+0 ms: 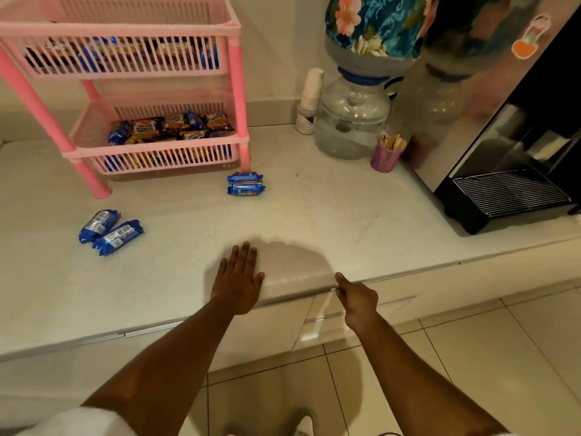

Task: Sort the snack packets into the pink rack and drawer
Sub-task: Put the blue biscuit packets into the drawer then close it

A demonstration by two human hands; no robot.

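Note:
The pink rack (234, 89) stands at the back left of the white counter (330, 215). Its lower basket (157, 151) holds several snack packets, peanuts and blue biscuit packs; the upper basket (125, 58) also holds packets behind its slats. Two blue biscuit packets (246, 184) lie by the rack's right leg. Two more blue packets (110, 231) lie at the counter's left. My left hand (240, 276) rests flat on the counter near the front edge, holding nothing. My right hand (356, 298) is curled at the drawer's top edge (327, 314) just under the counter lip; its fingertips are hidden.
A water dispenser jar (352, 121) with a floral-covered bottle stands at the back. Beside it are a stack of paper cups (311, 89) and a purple cup of wooden sticks (386, 155). A black coffee machine (509, 190) fills the right. Tiled floor lies below.

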